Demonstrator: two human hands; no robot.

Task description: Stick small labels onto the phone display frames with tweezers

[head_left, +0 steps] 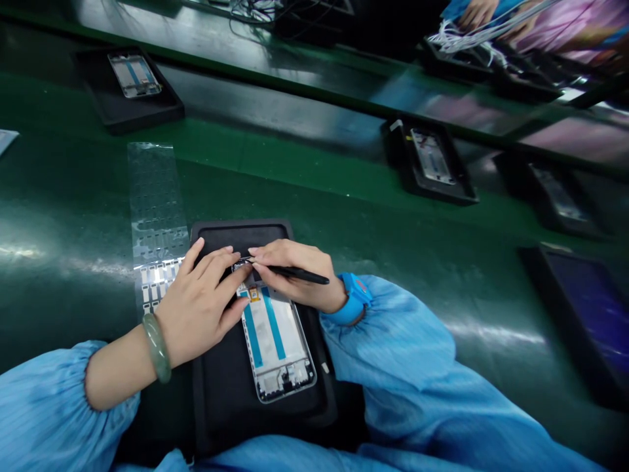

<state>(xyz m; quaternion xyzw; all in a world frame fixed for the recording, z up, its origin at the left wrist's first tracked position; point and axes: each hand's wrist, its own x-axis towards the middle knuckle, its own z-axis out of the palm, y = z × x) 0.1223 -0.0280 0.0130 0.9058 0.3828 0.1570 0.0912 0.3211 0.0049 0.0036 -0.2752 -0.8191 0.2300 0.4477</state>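
A phone frame (pixel 278 344) with two blue strips lies in a black tray (pixel 230 400) right in front of me. My left hand (pixel 199 305) rests on the frame's upper left corner, its fingers stretched flat and pressing down. My right hand (pixel 289 272) is closed on black tweezers (pixel 295 273), whose tip touches the top edge of the frame beside my left fingertips. A green bangle (pixel 157 347) sits on my left wrist, a blue wrist strap (pixel 351 298) on my right. Both arms wear light blue sleeves.
A clear film sheet (pixel 154 223) carrying small parts lies left of the tray on the green belt (pixel 73 216). More black trays with phone frames (pixel 130 88) (pixel 432 160) sit further back. A dark tray (pixel 584 314) stands at right. Another person's hands (pixel 479 13) work with white cables at top right.
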